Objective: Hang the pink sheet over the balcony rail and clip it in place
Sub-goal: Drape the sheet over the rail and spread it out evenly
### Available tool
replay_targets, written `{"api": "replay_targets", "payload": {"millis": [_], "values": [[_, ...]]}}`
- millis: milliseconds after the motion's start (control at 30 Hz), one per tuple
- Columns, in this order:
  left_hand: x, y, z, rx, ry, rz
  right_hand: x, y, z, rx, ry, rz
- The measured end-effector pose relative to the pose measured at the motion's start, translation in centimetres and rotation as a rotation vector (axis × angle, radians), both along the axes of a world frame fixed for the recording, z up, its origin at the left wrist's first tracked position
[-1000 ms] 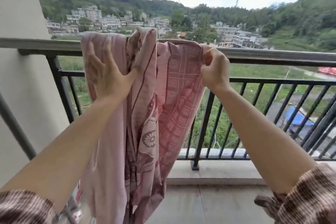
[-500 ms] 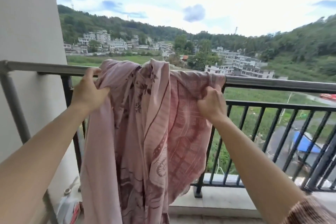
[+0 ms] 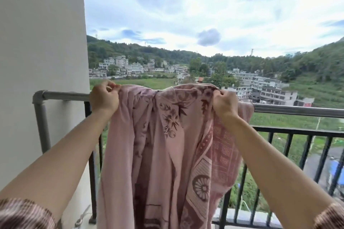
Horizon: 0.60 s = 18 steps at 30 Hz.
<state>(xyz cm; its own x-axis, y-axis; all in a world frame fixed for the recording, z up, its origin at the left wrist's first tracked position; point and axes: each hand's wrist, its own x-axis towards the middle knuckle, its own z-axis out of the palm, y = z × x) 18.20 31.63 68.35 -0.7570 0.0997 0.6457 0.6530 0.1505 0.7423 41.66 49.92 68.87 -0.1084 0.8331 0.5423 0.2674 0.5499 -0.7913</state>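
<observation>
A pink sheet (image 3: 154,154) with dark floral and wheel patterns hangs bunched in front of the balcony rail (image 3: 297,110), a grey metal tube above black bars. My left hand (image 3: 104,98) is shut on the sheet's top edge at its left end, just above the rail. Its right end is pinched by my right hand (image 3: 224,103) at rail height. Between the hands the top edge is lifted slightly above the rail. A lighter checked fold (image 3: 243,115) lies over the rail to the right of my right hand. No clips are in view.
A white wall or pillar (image 3: 41,42) stands at the left, where a grey pipe (image 3: 41,126) bends down from the rail. Black vertical bars (image 3: 305,154) run below the rail. A small metal object (image 3: 81,217) lies on the floor at lower left. Beyond are fields, houses and hills.
Both hands have risen from gripping lower on the sheet to pinching its top edge at rail height, and moved farther apart. The view has tilted up.
</observation>
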Motion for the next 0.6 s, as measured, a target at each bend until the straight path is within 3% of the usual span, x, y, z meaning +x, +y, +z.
{"api": "replay_targets", "payload": {"millis": [133,200,300,367,500,533,600], "values": [[-4.3,-1.8,0.5,0.195,-0.204,0.172,3.8,4.3,-0.1,-0.194,0.200,-0.328],[-5.2,-1.8,-0.2,0.137,-0.235,0.188,4.5,3.9,-0.6,-0.118,0.184,-0.267],[-3.1,0.0,-1.0,0.038,-0.212,0.226,4.2,2.3,-2.5,-0.043,0.187,0.060],[-0.3,1.2,-1.8,-0.058,-0.039,0.203,4.3,1.9,-4.1,-0.016,0.227,0.101],[4.1,3.6,-3.6,-0.327,0.388,-0.125,6.5,4.9,-6.5,-0.209,0.442,-0.190],[4.8,4.4,-3.9,-0.394,0.435,-0.195,7.2,5.6,-7.2,-0.301,0.386,-0.223],[6.5,5.9,-4.4,-0.478,0.491,-0.276,8.3,6.4,-8.4,-0.425,0.205,-0.067]]}}
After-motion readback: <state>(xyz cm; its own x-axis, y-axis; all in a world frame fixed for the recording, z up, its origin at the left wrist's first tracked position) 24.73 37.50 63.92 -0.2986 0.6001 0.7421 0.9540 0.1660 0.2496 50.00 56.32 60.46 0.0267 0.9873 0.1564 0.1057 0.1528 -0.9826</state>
